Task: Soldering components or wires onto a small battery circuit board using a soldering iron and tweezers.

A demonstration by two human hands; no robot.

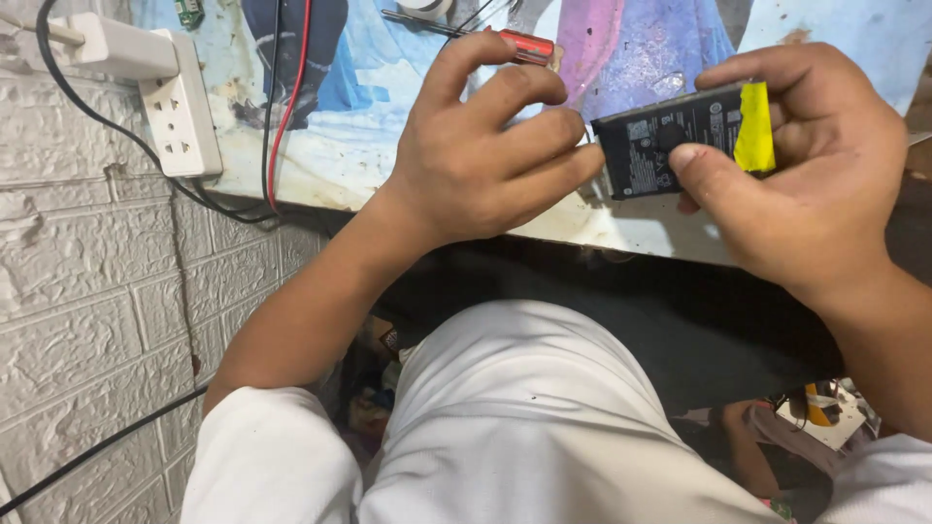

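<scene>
The right hand [806, 184] steadies a flat black battery [680, 146] with yellow tape [754, 126] between thumb and fingers above the tabletop [621, 228] edge, while the left hand [485, 146], fingers curled, pinches its near end, a red-handled screwdriver [524, 46] lying just beyond.

Black battery [670, 146] with yellow tape [754, 126]; white power strip [180, 102]; red-handled screwdriver [524, 46].

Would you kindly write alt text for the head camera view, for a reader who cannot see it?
Two bare hands hold a flat black battery pack with a yellow tape strip over a table edge: the right hand grips it, the left hand touches its end. A white power strip sits to the left.
</scene>
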